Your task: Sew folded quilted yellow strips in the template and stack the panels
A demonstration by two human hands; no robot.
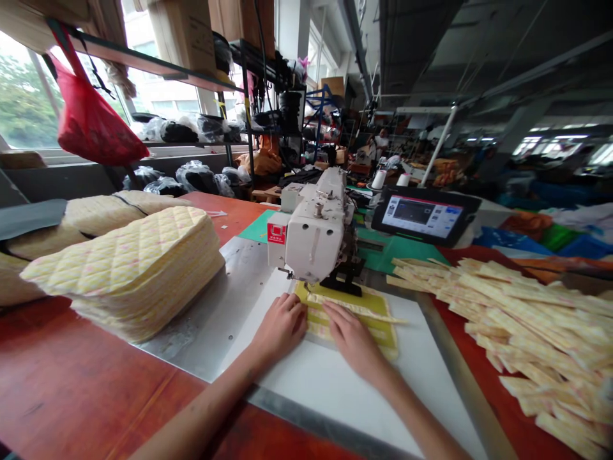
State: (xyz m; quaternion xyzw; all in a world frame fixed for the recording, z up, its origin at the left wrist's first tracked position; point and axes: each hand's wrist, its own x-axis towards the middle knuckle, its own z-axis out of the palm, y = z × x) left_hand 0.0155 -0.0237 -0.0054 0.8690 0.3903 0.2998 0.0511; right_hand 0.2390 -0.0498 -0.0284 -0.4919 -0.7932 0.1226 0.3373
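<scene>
**A:** What does the head view show of the work surface?

**B:** A reddish-brown desk (pixel 71 370) with a flat silver metal plate (pixel 201 319) set on it. Over the plate lies a smooth white sheet (pixel 297 390), and above the sheet's far edge stands a boxy white sewing machine (pixel 313 243).

**A:** And the hands?

**B:** Both are palm down in front of the machine. The left hand (pixel 282 322) has loosely bent fingers at the left edge of a flat olive-yellow template (pixel 376 299); whether it pinches anything, I cannot tell. The right hand (pixel 352 332) is open, fingers stretched out and resting against a narrow cream-and-yellow fabric strip (pixel 378 313), not gripped around it.

**A:** Where exactly is that strip?

**B:** Across the template, left end near the needle area, right end just past the template's right edge.

**A:** How far along does it look?

**B:** Midway through handling one strip, I would judge; no finished seam can be made out. Plenty seems left: a loose heap of similar strips (pixel 536 326) covers the desk's right side. Toward the left edge, partly on the metal plate, sits a tall stack of quilted pale-yellow pieces (pixel 143 249); whether those are done, I cannot tell.
</scene>
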